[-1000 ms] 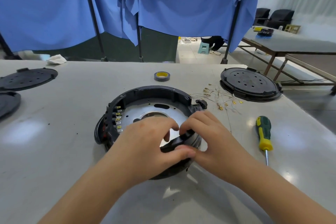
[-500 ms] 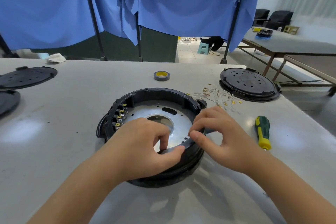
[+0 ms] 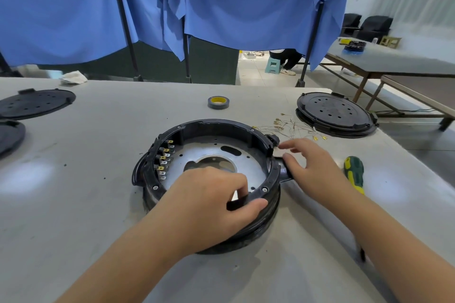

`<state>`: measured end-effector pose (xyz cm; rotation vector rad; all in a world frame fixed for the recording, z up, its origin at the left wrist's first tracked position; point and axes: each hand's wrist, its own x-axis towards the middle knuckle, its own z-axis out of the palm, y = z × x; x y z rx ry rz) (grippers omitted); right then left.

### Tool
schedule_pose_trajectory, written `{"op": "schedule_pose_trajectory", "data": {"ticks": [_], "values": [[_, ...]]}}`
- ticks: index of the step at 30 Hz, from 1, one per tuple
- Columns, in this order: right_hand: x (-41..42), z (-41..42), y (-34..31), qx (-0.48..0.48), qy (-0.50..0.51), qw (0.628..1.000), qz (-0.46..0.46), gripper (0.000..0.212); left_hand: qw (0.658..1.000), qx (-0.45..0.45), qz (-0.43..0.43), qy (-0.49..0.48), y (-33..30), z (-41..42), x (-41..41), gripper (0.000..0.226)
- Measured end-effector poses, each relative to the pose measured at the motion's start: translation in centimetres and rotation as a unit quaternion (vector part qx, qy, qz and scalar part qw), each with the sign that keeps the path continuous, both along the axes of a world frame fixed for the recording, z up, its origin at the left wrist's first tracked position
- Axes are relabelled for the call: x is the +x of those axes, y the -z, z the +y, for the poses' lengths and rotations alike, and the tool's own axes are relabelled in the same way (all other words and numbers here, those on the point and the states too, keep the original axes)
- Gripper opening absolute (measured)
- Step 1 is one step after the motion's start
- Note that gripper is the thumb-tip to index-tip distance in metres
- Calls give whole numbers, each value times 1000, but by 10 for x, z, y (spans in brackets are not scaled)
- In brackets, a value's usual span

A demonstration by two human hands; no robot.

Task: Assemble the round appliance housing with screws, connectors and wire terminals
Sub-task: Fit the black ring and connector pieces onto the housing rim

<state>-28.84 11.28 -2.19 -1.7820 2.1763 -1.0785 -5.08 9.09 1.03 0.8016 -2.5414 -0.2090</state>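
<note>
table (image 3: 93, 204): grey worktop, bears all items below.
round housing (image 3: 216, 128): black ring with metal floor, at table centre; yellow-tipped terminals (image 3: 163, 157) line its inner left wall.
black lids: one (image 3: 334, 113) far right, two at left edge (image 3: 37, 103).
left hand (image 3: 209, 206): pinches the housing's near rim, thumb outside, fingers curled inside.
right hand (image 3: 312, 165): at the housing's right side, thumb and fingers curled on a small dark tab (image 3: 285, 172) projecting from the rim.
screwdriver (image 3: 354, 174): green and yellow, just right of the right hand.
loose wires (image 3: 293, 128): between housing and right lid.
tape roll (image 3: 218, 102): beyond the housing.
</note>
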Motion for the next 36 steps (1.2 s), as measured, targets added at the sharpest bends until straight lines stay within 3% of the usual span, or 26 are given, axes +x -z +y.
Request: {"op": "schedule_pose_trajectory", "data": {"ticks": [5,10,17,22,25,28,32,36], "values": [[-12,-19,-16,7,18,999,-45,24,1000,-7,7,3,3,0,-1,49],[-24,-46,-10,132,22,988,70,26,1000,-14,6,-4,4,-1,-2,48],[-24,-73,-4,144,37,984,100,44,1000,-17,0,-1,4,-1,-1,52],[-22,-82,-2,136,41,985,100,25,1000,-5,-2,-6,4,-3,2,50],[-20,-73,-3,74,39,996,41,18,1000,8,-3,-7,4,-6,4,52],[-15,-54,-15,-2,43,995,-95,24,1000,19,-4,-6,3,-8,6,54],[5,-21,-36,-78,-18,946,-316,23,999,43,-14,-6,0,-9,7,56],[25,4,-45,-72,-92,888,-445,35,996,93,7,0,-5,-11,5,44]]}}
